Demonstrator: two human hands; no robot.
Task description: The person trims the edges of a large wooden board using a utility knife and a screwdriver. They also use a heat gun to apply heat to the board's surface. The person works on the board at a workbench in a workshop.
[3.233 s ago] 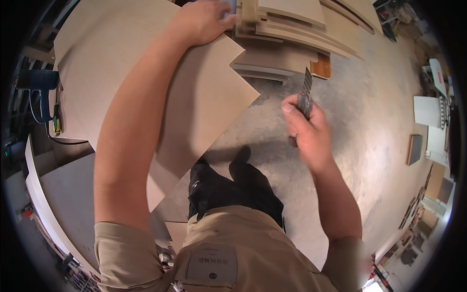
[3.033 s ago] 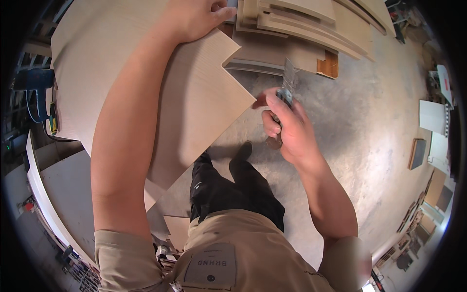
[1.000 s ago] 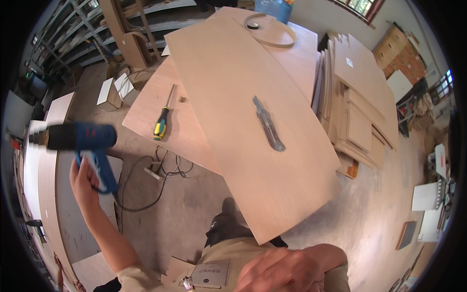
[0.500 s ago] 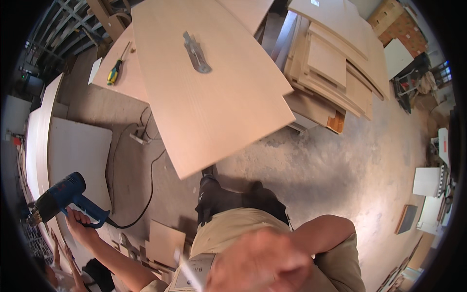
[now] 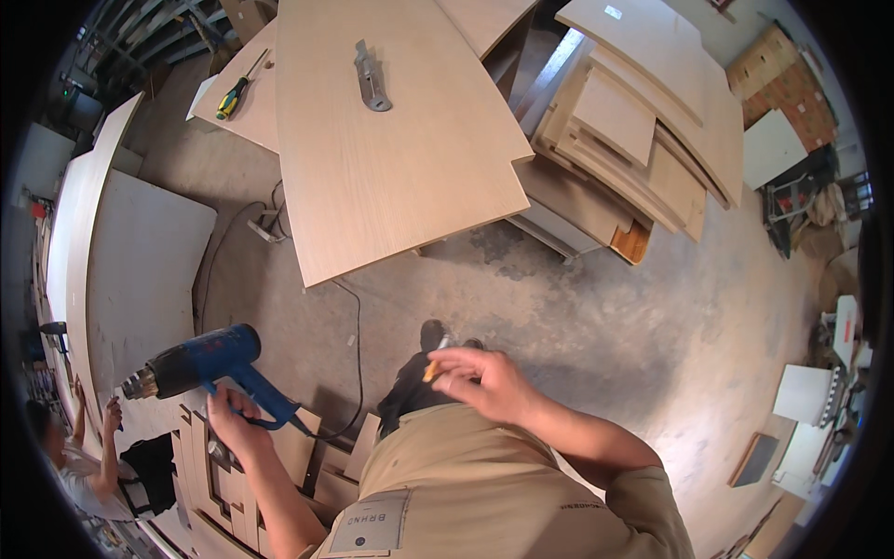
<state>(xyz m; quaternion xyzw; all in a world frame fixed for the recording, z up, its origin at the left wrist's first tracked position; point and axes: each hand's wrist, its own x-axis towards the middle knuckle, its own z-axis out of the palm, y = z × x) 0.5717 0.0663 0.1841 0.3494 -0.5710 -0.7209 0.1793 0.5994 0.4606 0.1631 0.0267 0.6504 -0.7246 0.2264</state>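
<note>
A blue and black heat gun (image 5: 200, 361) with a metal nozzle is in my left hand (image 5: 233, 416), its fingers closed round the handle. The nozzle points left, and a dark cord trails from the grip. In front of my body, my right hand (image 5: 489, 384) pinches a cigarette (image 5: 431, 371) between its fingers, orange end downward. Beyond my hands lies a large pale wood board (image 5: 400, 196). A utility knife (image 5: 371, 79) rests on it. At its left, a yellow and green screwdriver (image 5: 233, 98) lies on another board.
Cut wooden panels (image 5: 610, 116) are stacked at the far right. A white panel (image 5: 144, 252) stands at the left. At lower left a co-worker (image 5: 102, 466) has hands raised beside an upright board edge. Wood pieces (image 5: 219, 484) stand near my left forearm. The cord (image 5: 359, 363) runs across the floor.
My right hand, with the cigarette, has dropped away from close to the camera to in front of my waist. My left hand and the heat gun have shifted right.
</note>
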